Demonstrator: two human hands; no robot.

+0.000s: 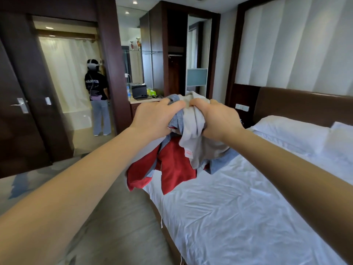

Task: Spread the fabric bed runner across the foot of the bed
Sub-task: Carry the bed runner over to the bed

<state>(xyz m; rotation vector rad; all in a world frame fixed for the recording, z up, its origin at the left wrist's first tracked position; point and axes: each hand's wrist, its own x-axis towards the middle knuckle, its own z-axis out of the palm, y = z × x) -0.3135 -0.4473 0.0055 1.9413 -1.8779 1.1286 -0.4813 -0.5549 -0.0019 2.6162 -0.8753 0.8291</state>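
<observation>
Both grips are clenched on 1 bunched cloth (177, 169). The left hand (152, 119) clutches its blue top, and the right hand (219, 119), just beside it, squeezes the grey folds. Red, grey and blue ends hang over the left edge of the white bed (238, 207). 2 pillows (286, 134) lie far right, and a person (97, 92) stands far left.

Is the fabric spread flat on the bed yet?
No, the left hand and right hand grip the fabric bunched together, and it hangs crumpled from them, not laid out on the white sheet.
</observation>
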